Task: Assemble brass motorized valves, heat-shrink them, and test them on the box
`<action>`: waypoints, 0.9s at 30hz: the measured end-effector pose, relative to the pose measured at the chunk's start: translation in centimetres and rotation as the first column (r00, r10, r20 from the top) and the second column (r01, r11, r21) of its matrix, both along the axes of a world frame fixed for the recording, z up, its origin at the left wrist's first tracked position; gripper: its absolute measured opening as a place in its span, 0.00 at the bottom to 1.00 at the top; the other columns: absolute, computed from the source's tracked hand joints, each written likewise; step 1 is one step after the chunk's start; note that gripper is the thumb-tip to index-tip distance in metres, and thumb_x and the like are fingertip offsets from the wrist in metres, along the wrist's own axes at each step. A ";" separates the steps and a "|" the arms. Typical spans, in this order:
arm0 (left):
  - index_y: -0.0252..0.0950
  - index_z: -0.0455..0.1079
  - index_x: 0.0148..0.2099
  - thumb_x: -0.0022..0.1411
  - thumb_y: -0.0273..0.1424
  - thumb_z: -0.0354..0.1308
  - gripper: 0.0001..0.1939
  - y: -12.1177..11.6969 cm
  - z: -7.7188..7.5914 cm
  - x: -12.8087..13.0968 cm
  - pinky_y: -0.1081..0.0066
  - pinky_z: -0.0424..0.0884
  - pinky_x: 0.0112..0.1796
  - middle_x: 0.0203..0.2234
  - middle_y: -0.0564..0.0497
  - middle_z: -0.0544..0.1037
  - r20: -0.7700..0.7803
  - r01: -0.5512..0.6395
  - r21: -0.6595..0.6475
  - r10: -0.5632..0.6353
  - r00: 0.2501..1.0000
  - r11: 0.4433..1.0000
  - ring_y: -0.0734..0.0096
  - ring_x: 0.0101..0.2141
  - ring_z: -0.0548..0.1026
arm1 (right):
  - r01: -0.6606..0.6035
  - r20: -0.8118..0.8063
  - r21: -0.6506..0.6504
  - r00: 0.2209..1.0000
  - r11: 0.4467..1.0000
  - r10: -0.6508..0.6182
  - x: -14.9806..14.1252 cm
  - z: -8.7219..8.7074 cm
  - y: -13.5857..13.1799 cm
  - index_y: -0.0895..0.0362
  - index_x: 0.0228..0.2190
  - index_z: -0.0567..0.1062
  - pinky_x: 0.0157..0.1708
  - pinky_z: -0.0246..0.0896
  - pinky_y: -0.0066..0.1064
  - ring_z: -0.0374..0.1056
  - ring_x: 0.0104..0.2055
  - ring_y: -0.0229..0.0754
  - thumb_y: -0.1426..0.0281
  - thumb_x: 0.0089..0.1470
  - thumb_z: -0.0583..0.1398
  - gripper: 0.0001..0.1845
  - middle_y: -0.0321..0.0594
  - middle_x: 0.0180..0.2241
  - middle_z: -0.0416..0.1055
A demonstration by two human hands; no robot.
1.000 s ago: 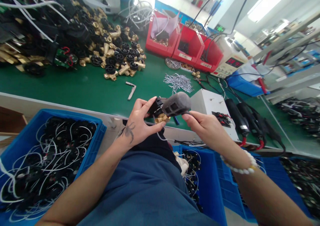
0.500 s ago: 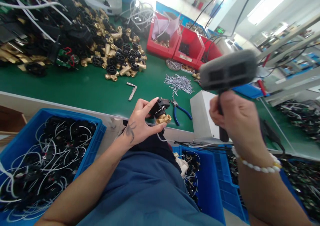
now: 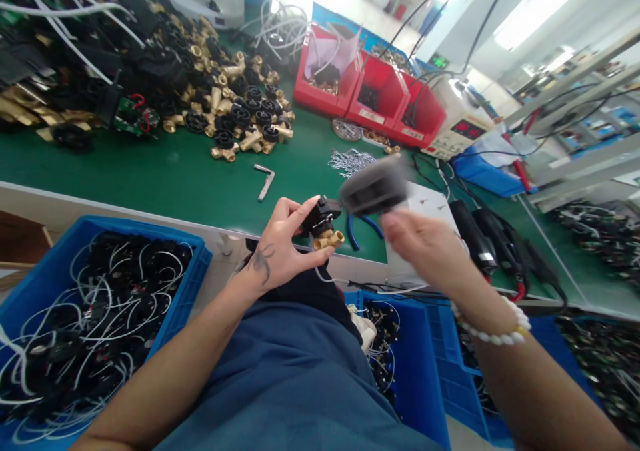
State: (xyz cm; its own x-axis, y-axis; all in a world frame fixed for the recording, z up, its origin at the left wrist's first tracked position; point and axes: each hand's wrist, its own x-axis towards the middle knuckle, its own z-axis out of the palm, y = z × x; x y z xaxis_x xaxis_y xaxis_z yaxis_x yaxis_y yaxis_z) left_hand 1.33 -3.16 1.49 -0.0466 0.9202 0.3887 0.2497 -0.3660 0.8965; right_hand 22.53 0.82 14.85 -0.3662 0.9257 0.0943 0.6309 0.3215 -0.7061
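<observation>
My left hand (image 3: 280, 248) is closed round a small valve (image 3: 324, 226) with a black top and a brass body, held just over the bench's near edge. My right hand (image 3: 423, 251) is blurred by motion and grips a grey-headed mallet (image 3: 375, 186), whose head sits just right of and above the valve. A white bead bracelet (image 3: 495, 324) circles my right wrist.
Blue-handled pliers (image 3: 357, 228) and a white box (image 3: 425, 204) lie behind the hands on the green bench (image 3: 165, 171). Brass and black parts (image 3: 235, 124) are heaped at the back left, red bins (image 3: 375, 91) behind. Blue crates (image 3: 90, 304) of wired parts flank my lap.
My right hand had lifted the mallet high to the right; it has now swung back down toward the valve. My left hand has held the valve still.
</observation>
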 end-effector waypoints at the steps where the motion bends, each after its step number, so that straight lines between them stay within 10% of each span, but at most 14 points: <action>1: 0.41 0.67 0.67 0.54 0.36 0.71 0.38 0.0 0.0 0.0 0.64 0.83 0.43 0.44 0.49 0.66 0.003 -0.003 -0.011 0.003 1.000 1.000 0.64 0.47 0.73 | -0.046 0.138 -0.061 0.989 0.997 0.054 0.0 -0.1 0.0 0.54 0.19 0.64 0.19 0.41 0.31 0.50 0.18 0.33 0.37 0.56 0.59 0.35 0.32 0.15 0.56; 3: 0.42 0.66 0.67 0.54 0.36 0.71 0.39 0.0 -0.1 -0.1 0.64 0.83 0.43 0.45 0.48 0.66 0.008 -0.007 -0.023 0.007 1.000 1.000 0.63 0.48 0.73 | -0.061 0.208 -0.070 0.975 0.996 0.075 0.1 0.0 0.0 0.54 0.19 0.65 0.20 0.41 0.31 0.50 0.19 0.33 0.38 0.57 0.60 0.34 0.33 0.16 0.57; 8: 0.43 0.67 0.67 0.53 0.36 0.72 0.39 0.1 -0.1 -0.2 0.63 0.83 0.43 0.44 0.49 0.67 0.005 0.010 -0.011 -0.010 1.000 1.000 0.63 0.48 0.73 | 0.134 -0.253 0.105 0.962 0.985 -0.104 0.2 0.1 -0.1 0.53 0.24 0.66 0.18 0.39 0.32 0.46 0.16 0.33 0.41 0.63 0.55 0.31 0.30 0.15 0.52; 13: 0.42 0.67 0.66 0.53 0.36 0.71 0.39 0.0 0.0 -0.1 0.65 0.83 0.42 0.45 0.49 0.67 0.017 -0.006 -0.026 0.007 1.000 1.000 0.64 0.48 0.74 | -0.075 0.222 -0.082 0.971 0.994 0.092 0.0 -0.2 0.0 0.54 0.19 0.64 0.20 0.41 0.31 0.50 0.20 0.34 0.38 0.56 0.60 0.35 0.33 0.16 0.57; 18: 0.41 0.67 0.66 0.53 0.35 0.71 0.39 0.0 0.0 0.0 0.63 0.83 0.43 0.44 0.49 0.67 0.008 0.020 0.002 -0.020 1.000 1.000 0.64 0.47 0.74 | 0.132 -0.222 0.126 0.970 0.983 -0.101 0.1 0.0 -0.3 0.52 0.24 0.65 0.18 0.39 0.32 0.46 0.16 0.33 0.41 0.64 0.54 0.31 0.29 0.15 0.52; 23: 0.42 0.67 0.67 0.53 0.36 0.71 0.39 -0.1 0.0 -0.1 0.64 0.83 0.43 0.44 0.49 0.67 0.028 0.007 -0.031 -0.007 1.000 1.000 0.64 0.48 0.74 | -0.079 0.258 -0.061 0.962 0.995 0.092 0.1 -0.4 -0.1 0.55 0.20 0.65 0.21 0.42 0.31 0.50 0.20 0.34 0.38 0.58 0.58 0.35 0.34 0.16 0.57; 27: 0.38 0.67 0.67 0.53 0.35 0.71 0.39 0.0 -0.1 0.0 0.66 0.82 0.43 0.44 0.48 0.67 0.035 0.025 -0.012 -0.024 0.999 1.000 0.64 0.48 0.73 | 0.134 -0.207 0.151 0.973 0.979 -0.101 0.4 -0.3 0.0 0.53 0.24 0.65 0.18 0.40 0.31 0.47 0.16 0.34 0.41 0.63 0.55 0.31 0.30 0.15 0.52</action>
